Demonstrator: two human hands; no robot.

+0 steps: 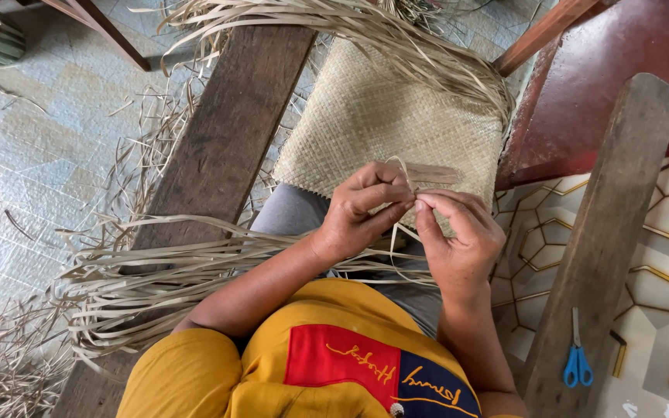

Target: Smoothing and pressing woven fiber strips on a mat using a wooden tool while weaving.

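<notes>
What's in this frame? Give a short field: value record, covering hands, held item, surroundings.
left hand: pinching a thin dry strip at the mat's near edge
right hand: fingertips on the same strip, meeting the left hand
woven mat: on the lap, loose ends trailing at the far edge
loose strips: bundle lying across a wooden plank
scissors: blue handles, on a second plank at right, untouched
floor: pale tiles with scattered scraps

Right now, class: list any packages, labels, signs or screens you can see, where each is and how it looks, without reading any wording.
No packages, signs or screens.
Shirt patch: on the yellow shirt's chest, bottom centre; red and navy panels with orange stitched script, the nearest thing to a label.
</notes>
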